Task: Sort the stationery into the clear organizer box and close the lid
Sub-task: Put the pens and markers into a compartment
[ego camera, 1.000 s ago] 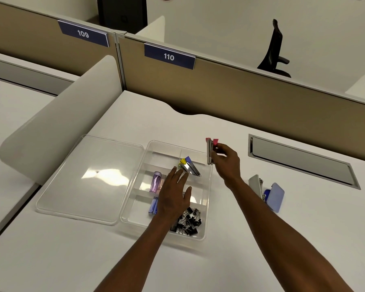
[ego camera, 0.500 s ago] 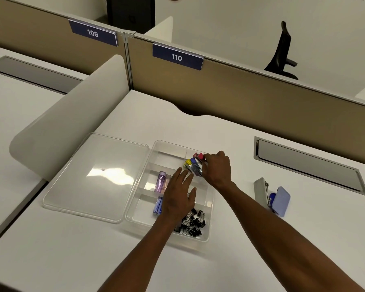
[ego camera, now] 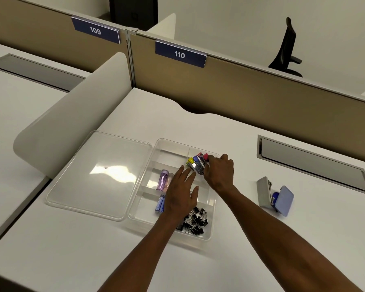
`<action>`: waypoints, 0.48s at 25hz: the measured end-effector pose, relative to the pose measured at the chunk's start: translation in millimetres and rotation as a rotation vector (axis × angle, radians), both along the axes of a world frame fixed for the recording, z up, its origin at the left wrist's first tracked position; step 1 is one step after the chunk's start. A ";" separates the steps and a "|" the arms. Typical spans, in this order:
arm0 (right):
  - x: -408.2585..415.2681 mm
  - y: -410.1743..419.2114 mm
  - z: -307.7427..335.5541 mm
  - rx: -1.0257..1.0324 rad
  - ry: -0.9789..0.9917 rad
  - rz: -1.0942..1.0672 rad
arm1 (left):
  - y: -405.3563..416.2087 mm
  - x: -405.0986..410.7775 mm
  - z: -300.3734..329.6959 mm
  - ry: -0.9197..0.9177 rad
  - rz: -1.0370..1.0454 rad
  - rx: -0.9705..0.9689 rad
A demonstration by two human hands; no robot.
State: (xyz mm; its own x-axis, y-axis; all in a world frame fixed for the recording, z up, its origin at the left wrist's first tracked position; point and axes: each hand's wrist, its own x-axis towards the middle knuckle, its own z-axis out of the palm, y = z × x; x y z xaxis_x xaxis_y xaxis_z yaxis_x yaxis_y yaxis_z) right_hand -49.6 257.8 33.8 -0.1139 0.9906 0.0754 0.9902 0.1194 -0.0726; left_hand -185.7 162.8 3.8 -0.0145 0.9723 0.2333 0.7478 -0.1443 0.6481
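1. The clear organizer box (ego camera: 212, 216) sits open on the white worktop (ego camera: 72, 249), its lid (ego camera: 97, 173) lying flat against the box's left side.
2. The right hand (ego camera: 219, 172) reaches into the box's far right compartment, fingers curled around a bundle of metal clips with coloured tips (ego camera: 196, 162) (yellow, blue and pink ends show beyond the knuckles).
3. The left hand (ego camera: 180, 193) hovers over the middle of the box with fingers straight and spread, holding nothing.
4. Inside the box, a purple tube (ego camera: 162, 182) lies in a middle left compartment, blue items (ego camera: 159, 204) in the near left one, and black binder clips (ego camera: 195, 221) in the near right one.
5. Right of the box, well apart, a grey stapler (ego camera: 262, 191) rests beside a blue case (ego camera: 283, 200).
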 end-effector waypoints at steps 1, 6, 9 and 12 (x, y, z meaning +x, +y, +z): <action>-0.3 0.6 0.5 -0.005 -0.015 0.009 | -0.1 0.0 -0.2 0.003 0.000 -0.004; -4.7 9.4 6.5 -0.098 -0.083 0.076 | -0.1 0.1 0.1 0.002 0.002 -0.012; -3.9 7.9 7.0 -0.089 -0.022 0.050 | -0.7 0.5 0.2 -0.004 0.001 -0.013; 0.2 2.6 5.8 -0.063 0.026 0.032 | -0.6 0.4 -0.3 -0.010 0.002 0.004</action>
